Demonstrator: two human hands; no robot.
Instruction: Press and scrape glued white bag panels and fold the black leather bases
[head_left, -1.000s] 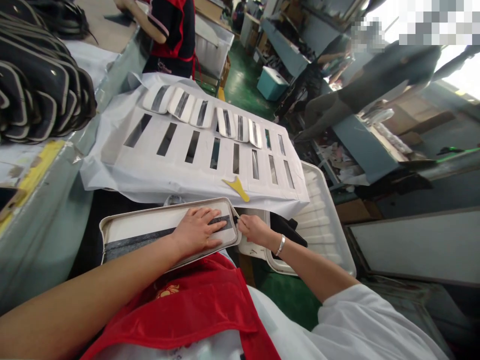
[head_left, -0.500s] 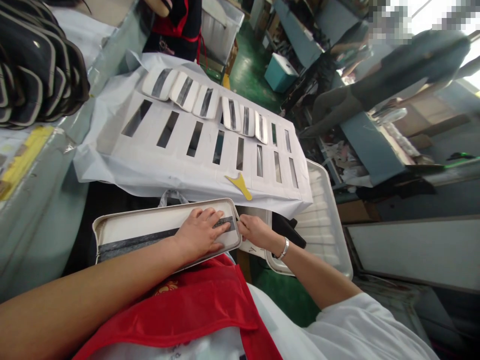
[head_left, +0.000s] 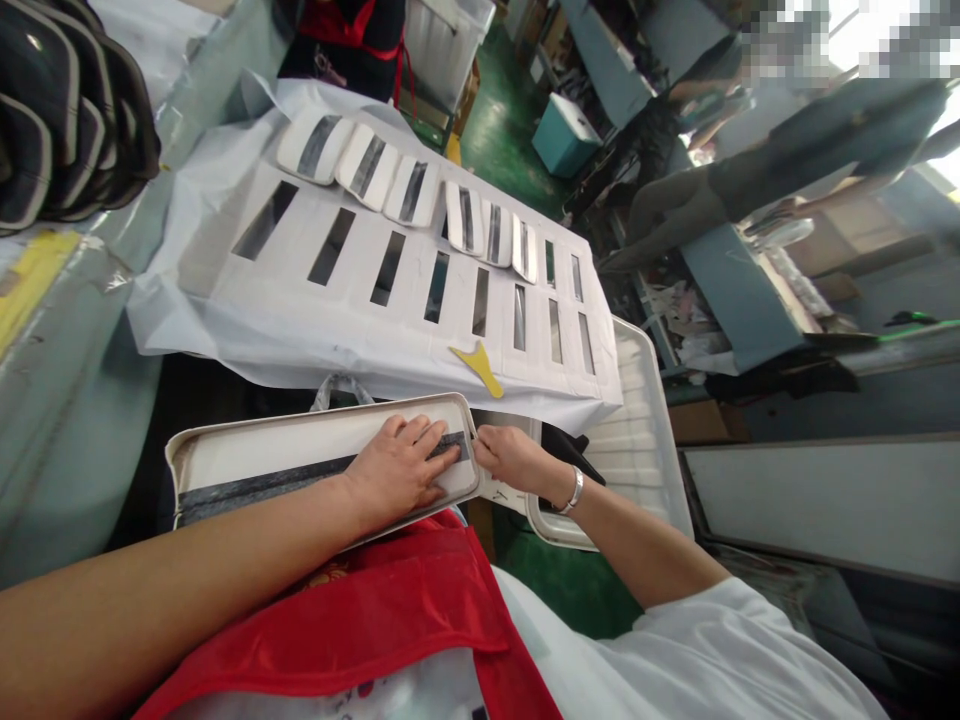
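Note:
A long white panel (head_left: 262, 440) with raised edges and a dark grey stripe lies across the front of my body. Palm down on its right end rests my left hand (head_left: 397, 460), fingers spread over the stripe. My right hand (head_left: 514, 460) is closed in a pinch against the panel's right end edge; what lies between the fingertips is hidden. Just beyond the panel, a yellow Y-shaped piece (head_left: 480, 368) lies on the white sheet (head_left: 360, 345).
Several small white pieces with grey stripes (head_left: 412, 192) lie along the slotted white sheet. Dark rimmed pieces (head_left: 67, 110) are piled at the upper left. A white plastic bin (head_left: 649, 440) stands at right. Other people, one in a dark apron (head_left: 337, 60), are beyond.
The view has shifted slightly, so the panel's left end sits a little further left. Both hands keep their places on the panel.

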